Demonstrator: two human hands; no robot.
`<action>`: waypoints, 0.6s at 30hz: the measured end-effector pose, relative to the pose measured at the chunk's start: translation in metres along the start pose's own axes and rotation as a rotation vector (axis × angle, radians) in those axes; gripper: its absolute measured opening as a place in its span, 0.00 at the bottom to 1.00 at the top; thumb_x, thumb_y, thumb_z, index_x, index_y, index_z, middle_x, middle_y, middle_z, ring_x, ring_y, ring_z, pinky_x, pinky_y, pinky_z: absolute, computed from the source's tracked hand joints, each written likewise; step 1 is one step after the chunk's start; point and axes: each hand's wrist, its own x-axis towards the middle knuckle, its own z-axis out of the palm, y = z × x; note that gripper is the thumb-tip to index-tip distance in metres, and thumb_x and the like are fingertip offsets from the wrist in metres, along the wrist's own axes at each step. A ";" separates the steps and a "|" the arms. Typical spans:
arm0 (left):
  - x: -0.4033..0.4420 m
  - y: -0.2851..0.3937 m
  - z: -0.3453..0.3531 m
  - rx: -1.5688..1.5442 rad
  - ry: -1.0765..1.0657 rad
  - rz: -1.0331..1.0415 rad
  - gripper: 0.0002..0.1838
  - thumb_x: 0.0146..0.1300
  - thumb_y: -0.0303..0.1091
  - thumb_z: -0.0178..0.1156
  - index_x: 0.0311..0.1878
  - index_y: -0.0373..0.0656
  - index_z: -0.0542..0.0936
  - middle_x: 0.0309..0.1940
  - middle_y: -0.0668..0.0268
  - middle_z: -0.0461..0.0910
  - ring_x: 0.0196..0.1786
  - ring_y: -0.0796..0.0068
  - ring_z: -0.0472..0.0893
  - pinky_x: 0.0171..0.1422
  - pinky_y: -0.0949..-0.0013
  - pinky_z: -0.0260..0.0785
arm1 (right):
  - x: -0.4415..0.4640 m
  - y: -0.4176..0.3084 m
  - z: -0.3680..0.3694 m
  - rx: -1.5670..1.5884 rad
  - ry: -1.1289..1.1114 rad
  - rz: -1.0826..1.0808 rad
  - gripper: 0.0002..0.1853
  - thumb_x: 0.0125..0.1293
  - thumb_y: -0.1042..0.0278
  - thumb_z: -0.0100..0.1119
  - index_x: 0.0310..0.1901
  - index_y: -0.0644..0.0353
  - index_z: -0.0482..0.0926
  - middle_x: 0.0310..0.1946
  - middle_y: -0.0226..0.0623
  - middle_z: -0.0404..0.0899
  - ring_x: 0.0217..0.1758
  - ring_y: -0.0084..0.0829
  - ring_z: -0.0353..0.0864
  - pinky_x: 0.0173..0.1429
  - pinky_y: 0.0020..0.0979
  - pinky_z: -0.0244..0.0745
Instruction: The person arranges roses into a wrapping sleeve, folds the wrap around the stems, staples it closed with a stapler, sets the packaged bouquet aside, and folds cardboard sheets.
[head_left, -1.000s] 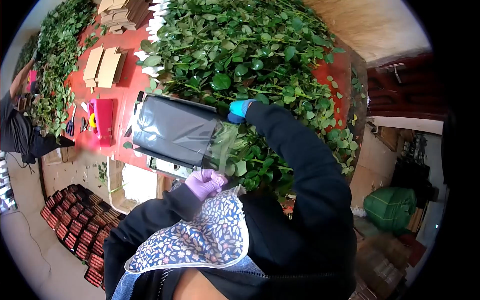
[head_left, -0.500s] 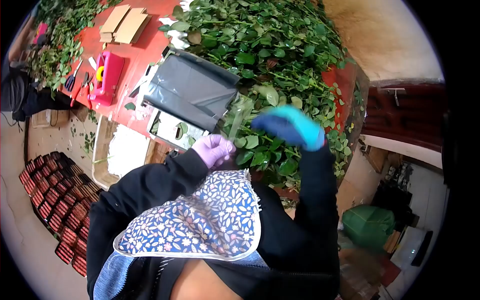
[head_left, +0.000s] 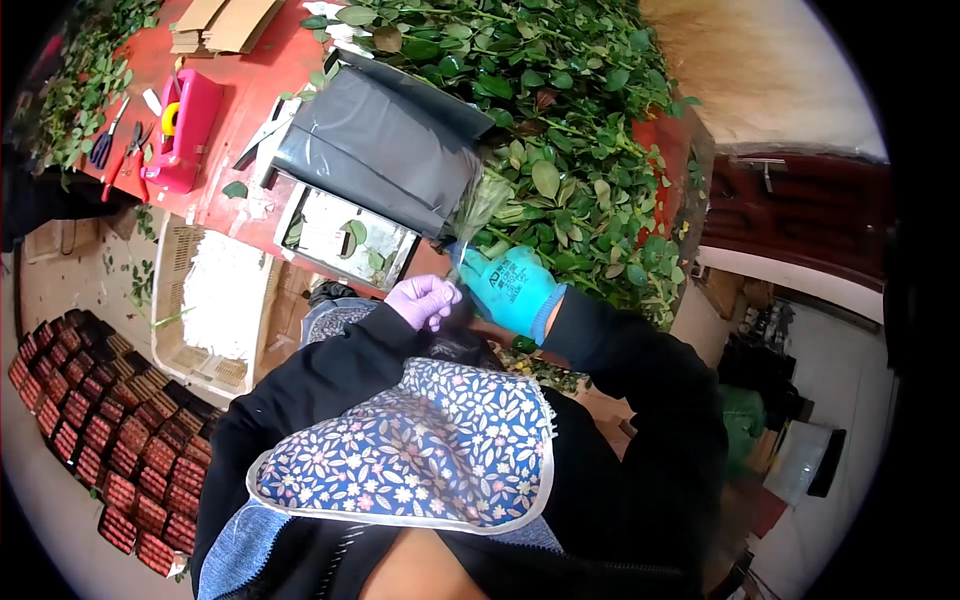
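My left hand (head_left: 422, 301), in a thin purple glove, is closed in a pinch on the lower end of a clear plastic film (head_left: 482, 205). The film runs up to the right edge of a dark grey plastic-covered box (head_left: 380, 150), with green stems or leaves showing through it. My right hand (head_left: 512, 290), in a teal glove with a dark blue palm, is beside the left one, its fingers closed around the film's lower part. Those fingertips are partly hidden. Under the box, a white metal tray (head_left: 330, 240) holds a few loose leaves.
Leafy rose stems (head_left: 560, 110) cover the right of the red table (head_left: 235, 130). At left are a pink tape dispenser (head_left: 190, 130), red-handled pliers (head_left: 128, 165), scissors (head_left: 103, 145) and cardboard pieces (head_left: 225, 25). A beige crate (head_left: 205, 355) with white material stands below.
My right hand has come down and left from over the leaves to the film beside my left hand. The left hand keeps its pinch. The view has shifted slightly.
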 end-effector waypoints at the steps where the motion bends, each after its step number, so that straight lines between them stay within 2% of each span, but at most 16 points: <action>1: 0.006 -0.005 -0.003 -0.012 -0.011 0.008 0.11 0.72 0.39 0.60 0.42 0.39 0.82 0.25 0.72 0.77 0.20 0.85 0.69 0.27 0.78 0.66 | -0.003 0.000 0.002 -0.041 0.032 0.002 0.28 0.62 0.50 0.58 0.58 0.59 0.75 0.50 0.37 0.79 0.41 0.35 0.82 0.39 0.40 0.73; 2: 0.010 -0.006 -0.007 -0.031 -0.003 -0.036 0.11 0.72 0.39 0.60 0.42 0.39 0.82 0.25 0.72 0.77 0.20 0.85 0.69 0.27 0.78 0.66 | -0.003 0.000 -0.006 -0.080 0.066 -0.001 0.29 0.62 0.49 0.59 0.59 0.60 0.74 0.49 0.37 0.79 0.40 0.35 0.82 0.39 0.40 0.73; 3: 0.014 -0.008 -0.012 -0.048 0.007 -0.080 0.11 0.72 0.38 0.60 0.42 0.39 0.82 0.25 0.72 0.77 0.20 0.85 0.69 0.27 0.78 0.66 | -0.003 0.000 -0.027 -0.013 -0.120 0.023 0.30 0.61 0.49 0.59 0.60 0.61 0.73 0.50 0.37 0.78 0.41 0.35 0.82 0.39 0.40 0.73; 6: 0.018 -0.002 -0.040 0.027 -0.001 -0.100 0.11 0.72 0.37 0.60 0.42 0.39 0.82 0.25 0.72 0.77 0.20 0.85 0.69 0.26 0.78 0.66 | 0.009 -0.002 -0.012 -0.105 -0.035 -0.034 0.30 0.62 0.53 0.60 0.61 0.62 0.73 0.50 0.37 0.78 0.41 0.34 0.82 0.39 0.40 0.72; 8: 0.021 0.002 -0.044 0.039 0.057 -0.116 0.10 0.70 0.36 0.63 0.43 0.38 0.79 0.25 0.69 0.78 0.19 0.84 0.70 0.24 0.77 0.66 | 0.008 0.000 -0.011 -0.105 -0.053 -0.047 0.29 0.62 0.55 0.59 0.61 0.63 0.72 0.50 0.37 0.78 0.39 0.34 0.82 0.38 0.40 0.72; 10: 0.023 0.005 -0.048 0.159 0.180 -0.031 0.13 0.68 0.35 0.66 0.44 0.40 0.72 0.24 0.66 0.78 0.18 0.82 0.71 0.22 0.76 0.66 | 0.010 0.001 -0.016 -0.109 -0.065 -0.060 0.27 0.63 0.58 0.58 0.61 0.64 0.72 0.50 0.37 0.78 0.38 0.33 0.82 0.38 0.40 0.72; 11: 0.028 0.006 -0.051 0.223 0.216 0.016 0.17 0.66 0.33 0.67 0.44 0.42 0.66 0.24 0.64 0.78 0.17 0.80 0.72 0.21 0.75 0.65 | 0.011 0.001 -0.017 -0.121 -0.099 -0.053 0.26 0.63 0.61 0.58 0.61 0.64 0.72 0.48 0.37 0.79 0.35 0.33 0.82 0.38 0.40 0.72; 12: 0.033 0.006 -0.052 0.225 0.245 0.127 0.20 0.63 0.31 0.70 0.40 0.40 0.64 0.20 0.65 0.77 0.14 0.80 0.71 0.18 0.74 0.63 | 0.011 0.002 -0.018 -0.132 -0.133 -0.045 0.26 0.63 0.64 0.57 0.61 0.65 0.71 0.45 0.37 0.80 0.33 0.33 0.82 0.38 0.40 0.71; 13: 0.038 0.004 -0.054 0.274 0.286 0.149 0.20 0.63 0.30 0.70 0.40 0.40 0.64 0.19 0.65 0.77 0.14 0.80 0.71 0.17 0.74 0.63 | 0.010 0.007 -0.009 -0.133 -0.113 -0.072 0.27 0.62 0.67 0.56 0.63 0.67 0.70 0.39 0.36 0.81 0.29 0.32 0.82 0.37 0.39 0.71; 14: 0.043 0.005 -0.055 0.323 0.326 0.172 0.20 0.63 0.29 0.69 0.40 0.40 0.63 0.19 0.65 0.77 0.13 0.80 0.70 0.17 0.74 0.62 | 0.011 0.007 -0.008 -0.136 -0.114 -0.083 0.27 0.62 0.67 0.56 0.63 0.67 0.70 0.39 0.36 0.81 0.29 0.32 0.82 0.37 0.39 0.71; 16: 0.054 0.008 -0.059 0.384 0.374 0.159 0.19 0.62 0.28 0.69 0.38 0.40 0.63 0.19 0.66 0.76 0.16 0.78 0.73 0.20 0.73 0.65 | 0.016 0.009 -0.006 -0.097 -0.128 -0.050 0.23 0.61 0.65 0.55 0.57 0.64 0.75 0.47 0.40 0.81 0.30 0.35 0.82 0.34 0.42 0.70; 18: 0.061 0.015 -0.051 0.404 0.436 0.255 0.19 0.62 0.27 0.69 0.38 0.40 0.64 0.20 0.65 0.77 0.21 0.75 0.78 0.24 0.72 0.69 | 0.016 0.009 -0.006 -0.141 -0.145 -0.066 0.22 0.61 0.64 0.55 0.57 0.63 0.75 0.46 0.40 0.81 0.30 0.36 0.82 0.35 0.43 0.70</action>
